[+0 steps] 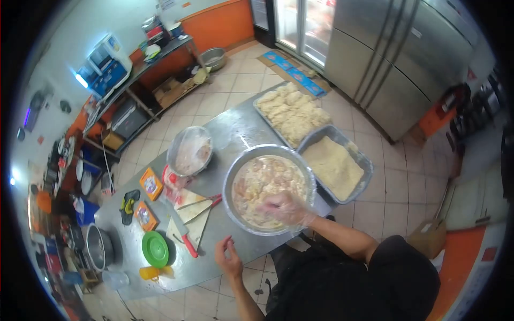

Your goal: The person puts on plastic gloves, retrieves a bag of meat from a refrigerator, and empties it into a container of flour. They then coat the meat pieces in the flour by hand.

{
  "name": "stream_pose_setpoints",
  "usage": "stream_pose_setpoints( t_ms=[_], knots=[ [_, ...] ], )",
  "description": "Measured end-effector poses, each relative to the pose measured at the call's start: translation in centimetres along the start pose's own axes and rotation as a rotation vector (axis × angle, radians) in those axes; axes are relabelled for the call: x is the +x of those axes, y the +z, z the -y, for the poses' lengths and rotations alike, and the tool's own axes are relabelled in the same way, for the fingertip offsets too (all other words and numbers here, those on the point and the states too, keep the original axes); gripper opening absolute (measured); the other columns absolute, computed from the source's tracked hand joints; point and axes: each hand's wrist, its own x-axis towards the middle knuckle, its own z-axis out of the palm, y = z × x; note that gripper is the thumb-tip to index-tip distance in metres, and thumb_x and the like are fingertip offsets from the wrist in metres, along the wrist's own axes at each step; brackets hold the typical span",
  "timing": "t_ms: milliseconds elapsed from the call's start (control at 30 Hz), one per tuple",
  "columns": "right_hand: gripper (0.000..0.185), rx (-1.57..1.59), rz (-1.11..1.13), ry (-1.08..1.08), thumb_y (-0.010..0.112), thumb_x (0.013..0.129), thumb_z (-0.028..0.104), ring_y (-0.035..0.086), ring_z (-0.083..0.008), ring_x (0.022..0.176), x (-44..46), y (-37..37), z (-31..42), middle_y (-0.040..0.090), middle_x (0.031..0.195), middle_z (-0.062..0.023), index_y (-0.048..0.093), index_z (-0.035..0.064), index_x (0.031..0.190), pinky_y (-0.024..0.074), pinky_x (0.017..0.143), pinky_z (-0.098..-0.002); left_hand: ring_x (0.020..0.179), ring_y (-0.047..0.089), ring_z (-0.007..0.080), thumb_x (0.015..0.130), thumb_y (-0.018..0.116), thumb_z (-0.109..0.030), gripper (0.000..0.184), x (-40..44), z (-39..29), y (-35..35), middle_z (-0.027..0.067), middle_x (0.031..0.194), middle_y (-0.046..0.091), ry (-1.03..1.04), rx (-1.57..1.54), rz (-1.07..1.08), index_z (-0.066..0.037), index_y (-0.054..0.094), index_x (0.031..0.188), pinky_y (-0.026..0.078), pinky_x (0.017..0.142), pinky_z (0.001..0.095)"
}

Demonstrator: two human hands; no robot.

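A large metal bowl (228,199) stands on the steel table, filled with a wet, pale mixture (267,176) of what look like raw meat pieces in batter. My right hand (284,206), in a clear plastic glove, is down in this mixture near the bowl's front right. Its fingers look bunched together, and what they grip is hidden. My left hand (229,259) is bare and held beside the table's front edge, to the left of the bowl. Its fingers are apart and hold nothing. Nearest to it lies a red-handled knife (188,243) on a white board (197,230).
Behind the bowl stand a tray (263,114) of coated pieces and a grey tub (369,174) of crumbs. Leftward are a smaller bowl (170,155), red-handled tongs (216,200), orange packets (151,183), a green plate (155,249) and a yellow cup (149,273). A steel fridge (369,59) stands behind.
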Motion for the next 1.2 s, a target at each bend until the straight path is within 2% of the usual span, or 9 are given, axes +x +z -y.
stream_pose_setpoints(
  t_ms=[200,400,567,833,933,1000,1100,1167,1200],
  knots=[
    [0.031,0.135,-0.385,0.134,0.056,0.101,0.017,0.045,-0.0057,0.057,-12.7,-14.5,-3.3,0.045,0.059,0.0055,0.062,0.0006,0.076,0.0364,0.052,-0.0262,0.085,0.068,0.0274,0.089,0.063,0.003,0.018,-2.3,-13.6,17.1,0.0147,0.094,0.069,0.271,-0.183,0.47,-0.003,0.07,0.104,0.052,0.077,0.0335],
    [0.024,0.298,-0.751,0.242,0.048,0.104,0.018,0.059,-0.0109,0.068,-28.2,-31.0,-10.3,0.057,0.084,-0.003,0.057,0.0015,0.12,0.0495,0.064,-0.0255,0.088,0.067,0.026,0.093,0.061,-0.002,0.02,-10.6,-21.9,36.1,0.013,0.099,0.069,0.23,-0.27,1.007,-0.004,0.069,0.111,0.052,0.078,0.0341],
    [0.027,0.347,-0.824,0.104,0.055,0.098,0.013,0.063,-0.0143,0.089,-31.6,-44.0,-17.8,0.062,0.102,-0.0072,0.058,0.0004,0.121,0.0519,0.081,-0.0331,0.106,0.064,0.0344,0.099,0.055,-0.034,0.042,-14.1,-23.9,45.6,0.0157,0.11,0.069,0.292,0.014,1.589,-0.01,0.056,0.134,0.05,0.094,0.0425],
    [0.026,0.528,-0.405,0.474,0.06,0.094,0.018,0.063,-0.0132,0.09,-18.6,-59.6,-40.6,0.064,0.103,-0.0034,0.061,0.0068,0.118,0.0512,0.075,-0.0303,0.107,0.064,0.0398,0.095,0.06,-0.038,0.045,-10.0,-25.5,54.5,0.0194,0.11,0.07,-0.04,0.212,1.157,-0.008,0.06,0.129,0.05,0.093,0.0441],
    [0.035,-0.286,-0.196,0.666,0.057,0.098,0.024,0.064,-0.017,0.096,-19.4,-64.2,-49.4,0.068,0.112,-0.0055,0.06,0.0042,0.126,0.0537,0.081,-0.0338,0.109,0.064,0.0389,0.095,0.06,-0.039,0.046,-6.4,-24.5,59.8,0.0199,0.11,0.07,-0.095,0.271,1.148,-0.008,0.06,0.129,0.05,0.094,0.0437],
    [0.048,-0.268,-0.337,0.497,0.05,0.099,0.044,0.062,-0.0338,0.116,-25.9,-65.2,-64.0,0.067,0.122,-0.0164,0.061,0.0098,0.131,0.0476,0.1,-0.0415,0.109,0.064,0.0369,0.096,0.058,-0.042,0.052,-3.2,-23.3,64.6,0.0194,0.109,0.071,-0.13,0.345,1.201,-0.007,0.056,0.135,0.05,0.094,0.0439],
    [0.051,-0.195,-0.298,1.034,0.046,0.101,0.045,0.062,-0.0308,0.116,-37.3,-67.6,-75.0,0.068,0.123,-0.0133,0.056,0.0081,0.135,0.0469,0.101,-0.0406,0.108,0.065,0.0371,0.097,0.057,-0.042,0.052,2.0,-24.7,71.6,0.0194,0.11,0.071,-0.087,0.472,1.16,-0.008,0.054,0.136,0.05,0.093,0.0442],
    [0.029,0.557,-0.821,1.233,0.052,0.1,0.025,0.064,-0.025,0.09,-42.9,-69.6,-69.7,0.065,0.1,-0.0127,0.06,0.0056,0.121,0.0535,0.078,-0.036,0.106,0.065,0.0381,0.097,0.057,-0.043,0.053,7.5,-27.7,75.3,0.0195,0.109,0.071,0.014,0.329,1.085,-0.008,0.054,0.137,0.05,0.093,0.044],
    [0.05,0.114,-0.615,1.204,0.054,0.098,0.037,0.06,-0.0304,0.117,-45.2,-69.6,-67.0,0.064,0.13,-0.0134,0.054,0.0046,0.136,0.0458,0.102,-0.0407,0.107,0.065,0.0364,0.098,0.056,-0.042,0.051,10.3,-29.2,77.0,0.02,0.112,0.069,0.03,0.25,1.098,-0.008,0.054,0.136,0.05,0.093,0.0433]
  ],
)
